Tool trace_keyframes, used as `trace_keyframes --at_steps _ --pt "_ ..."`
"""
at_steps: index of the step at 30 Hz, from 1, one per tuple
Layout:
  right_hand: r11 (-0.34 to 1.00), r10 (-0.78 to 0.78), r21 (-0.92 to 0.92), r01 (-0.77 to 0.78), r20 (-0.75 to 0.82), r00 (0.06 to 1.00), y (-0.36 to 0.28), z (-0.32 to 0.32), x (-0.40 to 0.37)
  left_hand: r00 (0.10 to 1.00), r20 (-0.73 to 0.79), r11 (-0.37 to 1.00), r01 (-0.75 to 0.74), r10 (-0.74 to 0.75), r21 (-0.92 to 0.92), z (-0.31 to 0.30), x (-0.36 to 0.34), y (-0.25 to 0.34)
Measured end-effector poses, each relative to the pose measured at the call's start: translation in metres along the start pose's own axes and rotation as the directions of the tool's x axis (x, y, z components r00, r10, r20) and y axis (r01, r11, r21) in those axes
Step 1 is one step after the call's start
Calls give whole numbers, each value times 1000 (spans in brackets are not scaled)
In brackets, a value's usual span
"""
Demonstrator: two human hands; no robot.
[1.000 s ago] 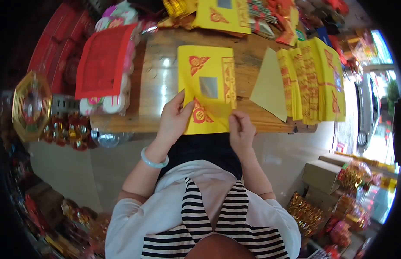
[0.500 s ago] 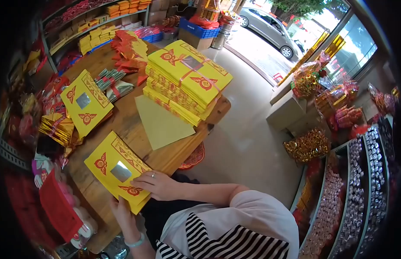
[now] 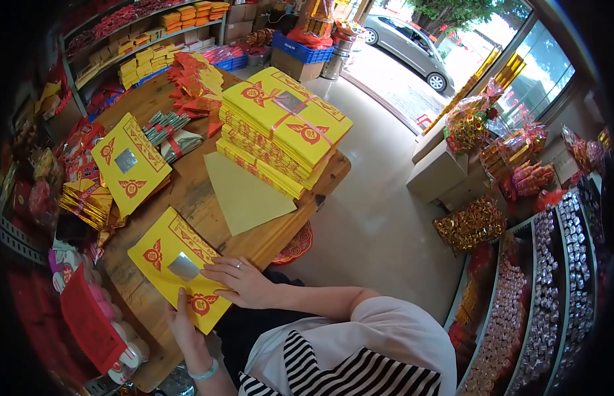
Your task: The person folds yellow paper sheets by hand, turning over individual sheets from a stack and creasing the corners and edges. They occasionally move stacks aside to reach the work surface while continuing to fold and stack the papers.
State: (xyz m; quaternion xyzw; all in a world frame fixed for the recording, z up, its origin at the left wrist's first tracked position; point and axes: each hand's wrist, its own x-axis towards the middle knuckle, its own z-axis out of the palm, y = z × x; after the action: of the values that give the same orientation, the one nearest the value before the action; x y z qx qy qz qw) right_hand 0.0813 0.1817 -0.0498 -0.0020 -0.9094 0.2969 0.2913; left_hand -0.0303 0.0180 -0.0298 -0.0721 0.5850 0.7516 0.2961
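A yellow joss paper sheet (image 3: pixel 152 270) with red winged emblems and a silver square lies at the near edge of the wooden table. My left hand (image 3: pixel 187 330) grips its lower edge, thumb on top and fingers hidden underneath. Across the right side of the sheet, my right hand (image 3: pixel 241 282), wearing a ring, rests with its fingers stretched out near the silver square. Beyond it lies a plain tan sheet (image 3: pixel 244 191), beside a tall stack of yellow joss paper (image 3: pixel 280 132) tied with pink ribbon. More yellow sheets (image 3: pixel 131 178) sit at the left.
Bundled greenish paper (image 3: pixel 168 129) and red-and-gold packets (image 3: pixel 195 82) lie farther back on the wooden table (image 3: pixel 138 284). A red cloth-like piece (image 3: pixel 89 320) hangs at the left. Shelves of shiny wrapped goods (image 3: pixel 498 330) line the right; a grey car (image 3: pixel 409 49) stands outside.
My left thumb has come up onto the top of the sheet. My right hand has shifted slightly, and the sheet has turned and slid a little toward me.
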Motion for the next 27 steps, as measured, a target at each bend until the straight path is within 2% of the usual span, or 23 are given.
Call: trace_keyframes --at_steps 2,6,12,16,18,19,21,22,23,25,26,27 --pt "998 -11 -58 11 -12 1000 0 -3 0 1000 -11 1000 14 -14 -3 0 1 -2" --pt "991 -58 -116 68 88 994 1 -5 -2 998 -32 994 -62 59 -90 -8 13 -20" --pt "999 -48 3 48 -2 999 11 8 -7 998 -52 998 -33 31 -44 12 -1 0" --pt "990 64 128 -63 1 998 15 2 -3 998 -63 995 10 -4 98 23 -2 10" --pt "990 79 120 -74 -38 996 18 -5 -1 996 -37 984 -75 82 163 24 10 0" --pt "986 142 100 -136 -57 988 17 -5 -1 987 -131 990 -74 90 122 42 3 8" --pt "976 190 123 -178 -97 977 18 -9 0 994 -57 986 -84 93 143 35 15 -4" --pt "975 205 107 -195 -93 974 17 -13 3 995 -27 995 -99 99 17 41 14 -5" --pt "971 217 114 -210 -57 974 22 -14 2 996 16 993 -87 86 84 38 15 -3" --pt "966 224 156 -206 -108 969 20 -14 -1 994 44 989 -105 101 103 42 10 2" --pt "985 161 86 -150 -148 976 17 -15 3 998 -27 995 -55 58 85 46 5 8" --pt "961 265 105 -257 -71 962 14 -15 -5 997 -3 996 -75 75 39 43 4 3"
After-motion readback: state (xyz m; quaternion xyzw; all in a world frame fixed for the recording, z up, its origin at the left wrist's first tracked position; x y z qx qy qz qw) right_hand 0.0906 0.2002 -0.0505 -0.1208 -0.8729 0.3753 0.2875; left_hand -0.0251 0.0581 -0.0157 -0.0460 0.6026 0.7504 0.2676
